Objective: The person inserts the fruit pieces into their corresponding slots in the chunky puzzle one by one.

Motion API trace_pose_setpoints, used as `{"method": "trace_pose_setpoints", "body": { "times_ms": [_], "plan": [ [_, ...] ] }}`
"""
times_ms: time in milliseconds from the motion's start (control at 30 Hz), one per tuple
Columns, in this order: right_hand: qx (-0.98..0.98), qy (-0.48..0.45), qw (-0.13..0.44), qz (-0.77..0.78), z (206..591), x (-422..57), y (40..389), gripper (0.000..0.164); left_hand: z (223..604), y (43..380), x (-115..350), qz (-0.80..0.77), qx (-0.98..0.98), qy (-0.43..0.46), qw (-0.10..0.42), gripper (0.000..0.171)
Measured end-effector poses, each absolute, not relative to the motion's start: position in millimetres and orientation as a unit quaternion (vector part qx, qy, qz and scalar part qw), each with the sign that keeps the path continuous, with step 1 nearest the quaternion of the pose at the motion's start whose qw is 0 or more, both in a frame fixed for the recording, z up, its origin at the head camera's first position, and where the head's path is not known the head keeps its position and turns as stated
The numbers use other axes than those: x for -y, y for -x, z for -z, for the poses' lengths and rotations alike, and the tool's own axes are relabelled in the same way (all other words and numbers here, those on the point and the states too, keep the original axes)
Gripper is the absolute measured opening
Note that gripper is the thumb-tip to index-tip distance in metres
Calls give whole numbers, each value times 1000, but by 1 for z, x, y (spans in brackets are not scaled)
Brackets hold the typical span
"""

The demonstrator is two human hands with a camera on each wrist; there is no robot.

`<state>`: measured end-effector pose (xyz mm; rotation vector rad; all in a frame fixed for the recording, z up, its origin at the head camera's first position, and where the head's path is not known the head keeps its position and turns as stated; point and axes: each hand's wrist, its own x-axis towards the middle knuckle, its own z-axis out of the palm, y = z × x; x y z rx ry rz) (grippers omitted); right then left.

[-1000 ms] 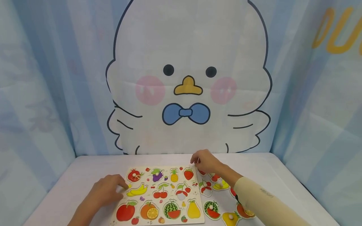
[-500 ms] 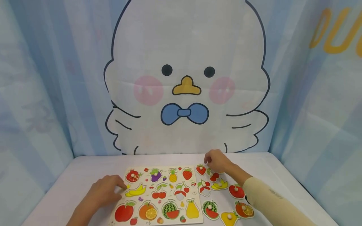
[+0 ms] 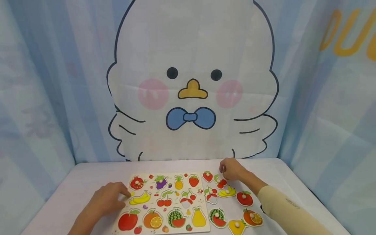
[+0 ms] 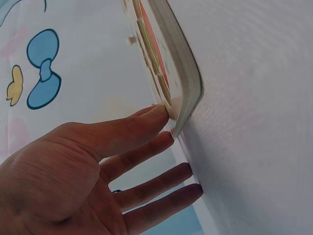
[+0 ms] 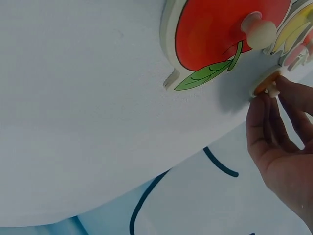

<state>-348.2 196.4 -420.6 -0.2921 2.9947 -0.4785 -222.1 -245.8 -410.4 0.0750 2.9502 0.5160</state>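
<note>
Knobbed piece [image 5: 266, 84] partly behind right hand [image 5: 287, 134]

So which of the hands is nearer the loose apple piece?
Right. The right hand is beyond and slightly left of the loose apple piece; the left hand is at the left edge of the puzzle board, across the board from it.

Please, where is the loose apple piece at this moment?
In the head view, the loose apple piece lies on the white table to the right of the puzzle board, with the banana piece on its left and the orange piece just below.
</note>
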Motion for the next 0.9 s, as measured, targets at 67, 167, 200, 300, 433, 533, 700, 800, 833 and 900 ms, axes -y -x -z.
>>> {"method": "trace_pose_setpoints", "body": {
  "times_ms": [67,167,200,300,433,533,700,800,833,900],
  "plan": [
    [-982,99,47,157,421,-198,348,15,411,222,246,-172,-982,-25,74,23],
    [-982,97,48,157,420,-201,347,14,410,221,246,-173,-982,-26,75,23],
    [-982,97,47,158,419,-201,346,14,410,221,246,-174,-982,-26,75,23],
    [-981,98,44,160,419,-202,345,14,410,221,246,-176,-981,-24,76,23],
    [-981,100,38,165,418,-203,343,14,410,221,246,-175,-982,-25,71,23],
    [-980,100,35,170,418,-204,342,14,410,221,245,-172,-982,-29,66,23],
    [-977,106,28,183,419,-205,341,14,410,221,245,-172,-983,-30,64,23],
    [-975,109,26,190,421,-205,341,15,411,221,246,-173,-982,-29,65,23],
    [-975,110,24,191,421,-206,341,15,411,221,246,-173,-982,-29,65,23],
    [-974,113,22,194,422,-206,341,16,412,221,246,-174,-982,-29,65,24]
  ]
}}
